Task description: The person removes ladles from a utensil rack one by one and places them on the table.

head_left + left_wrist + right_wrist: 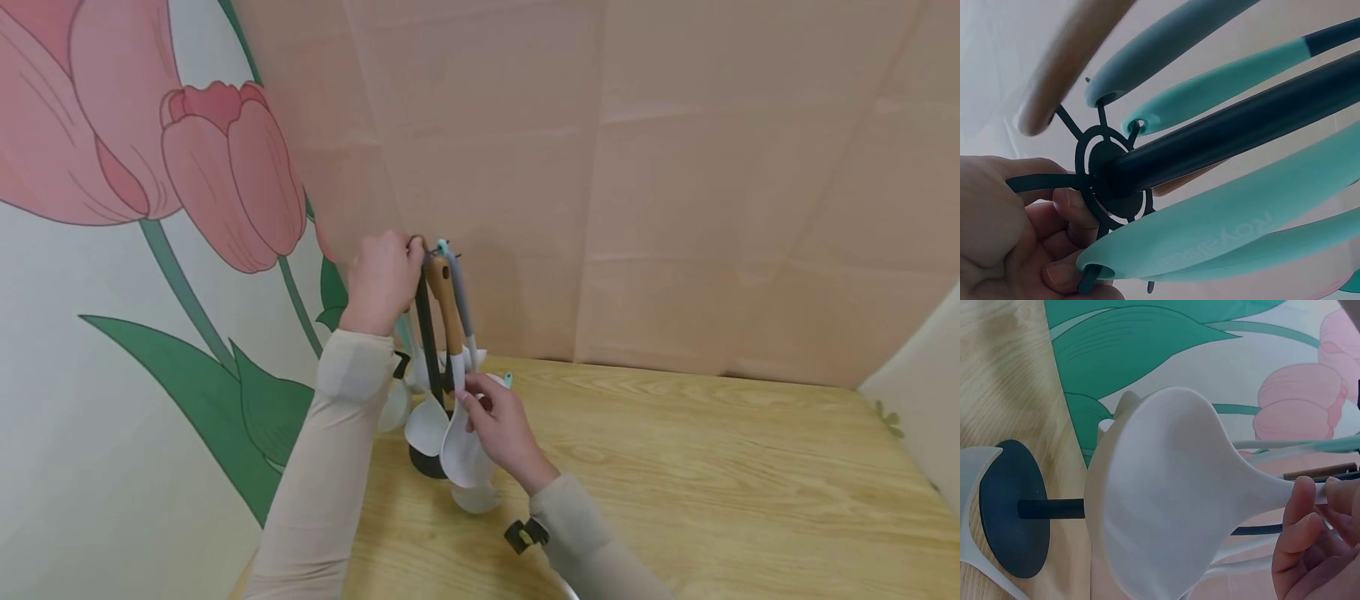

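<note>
A dark utensil stand (pixel 1141 169) with a ring of hooks on top bears several hanging kitchen utensils. My left hand (pixel 384 279) grips the stand's top; in the left wrist view its fingers curl at the hook ring, beside a teal handle (pixel 1179 244). Lower down, my right hand (pixel 501 421) pinches the neck of a white ladle (pixel 460 454) with a wooden handle (pixel 444 300). The right wrist view shows the ladle's bowl (pixel 1172 487) large, with finger and thumb (pixel 1310 525) on its neck. The wooden handle's end (pixel 1041 119) lies close to a hook.
The stand's round dark base (pixel 1013 506) rests on the wood-grain table (pixel 712 467). Other white utensil heads (pixel 427 427) hang around the pole. A tulip-painted wall (pixel 150 350) is close on the left, and a pinkish-brown covering (pixel 637 208) rises behind the table.
</note>
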Demonstrator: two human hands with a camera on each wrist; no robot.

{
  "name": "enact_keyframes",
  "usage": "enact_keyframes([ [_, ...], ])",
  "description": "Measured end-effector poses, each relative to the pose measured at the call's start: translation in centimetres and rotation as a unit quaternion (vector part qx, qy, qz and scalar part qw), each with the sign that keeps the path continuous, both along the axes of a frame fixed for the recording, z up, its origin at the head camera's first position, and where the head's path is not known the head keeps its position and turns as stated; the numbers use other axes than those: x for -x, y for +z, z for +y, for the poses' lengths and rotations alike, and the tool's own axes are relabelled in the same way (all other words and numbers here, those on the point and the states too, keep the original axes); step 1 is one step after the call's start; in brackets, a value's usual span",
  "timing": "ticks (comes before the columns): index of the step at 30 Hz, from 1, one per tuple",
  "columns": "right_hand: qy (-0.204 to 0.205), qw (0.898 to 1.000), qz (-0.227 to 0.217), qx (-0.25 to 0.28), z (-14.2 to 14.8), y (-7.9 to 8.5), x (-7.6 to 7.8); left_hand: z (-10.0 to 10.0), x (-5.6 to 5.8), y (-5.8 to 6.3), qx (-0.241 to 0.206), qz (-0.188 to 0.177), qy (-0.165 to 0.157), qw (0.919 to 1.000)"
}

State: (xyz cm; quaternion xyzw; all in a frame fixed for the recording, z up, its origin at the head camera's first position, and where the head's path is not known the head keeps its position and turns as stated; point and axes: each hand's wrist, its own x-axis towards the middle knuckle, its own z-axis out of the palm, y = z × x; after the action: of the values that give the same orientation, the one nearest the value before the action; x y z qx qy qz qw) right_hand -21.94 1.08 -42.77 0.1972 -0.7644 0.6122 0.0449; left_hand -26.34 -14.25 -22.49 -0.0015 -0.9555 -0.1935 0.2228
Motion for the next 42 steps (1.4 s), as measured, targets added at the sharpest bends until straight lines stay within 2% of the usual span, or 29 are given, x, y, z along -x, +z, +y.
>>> enact_keyframes([
  [21, -0.043, 0.999, 0.004, 0.007, 2.0, -1.0, -0.7, -0.1, 0.1, -0.2, 0.004, 0.001, 0.001, 1.0],
  [34, -0.088, 0.996, 0.012, -0.008, 3.7, -2.7, -0.8, -0.1, 0.0, -0.4, 0.003, -0.002, 0.002, 1.0],
  [42, -0.109, 0.994, 0.015, -0.015, 4.7, -3.8, -0.4, -0.1, 0.2, -0.1, 0.009, 0.01, -0.002, 0.9999],
])
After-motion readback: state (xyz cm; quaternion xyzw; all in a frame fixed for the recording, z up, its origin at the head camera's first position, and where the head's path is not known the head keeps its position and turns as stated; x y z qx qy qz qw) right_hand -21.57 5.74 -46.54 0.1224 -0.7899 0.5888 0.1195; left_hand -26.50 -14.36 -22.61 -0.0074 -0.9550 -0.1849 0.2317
